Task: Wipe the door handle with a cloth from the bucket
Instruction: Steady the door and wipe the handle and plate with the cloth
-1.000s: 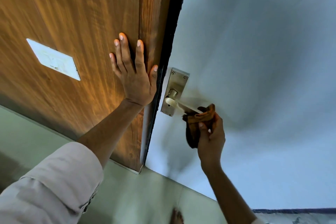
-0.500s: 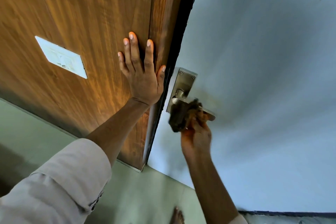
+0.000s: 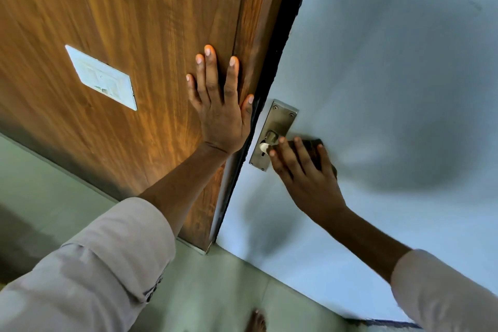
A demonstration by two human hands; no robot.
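Your left hand (image 3: 219,116) lies flat against the wooden panel (image 3: 121,35), palm down, its fingers (image 3: 208,70) spread apart and pointing up along the grain, holding nothing; the thumb rests close to the dark edge strip (image 3: 280,56) that runs between the wood and the pale blue door (image 3: 390,75); a white switch plate (image 3: 101,77) sits on the wood well to the left of that hand, tilted in the view.

Your right hand (image 3: 304,170) is on the blue door, pressed over the door handle (image 3: 265,146); its fingers (image 3: 285,152) are curled down and closed on the dark brown cloth (image 3: 314,147), which shows only as a dark fold past the fingertips and along the far side of the hand; the cloth covers most of the lever, so that only the pale stub near the pivot shows, just left of your fingertips; the handle is mounted on a brass backplate (image 3: 277,127) that stands near the left edge of the blue door, beside the dark strip, with screws visible at its upper corners.

Both your forearms are bare below rolled light sleeves (image 3: 107,264); a bare foot (image 3: 256,321) shows on the greenish floor (image 3: 215,291) at the bottom edge of the view, blurred.
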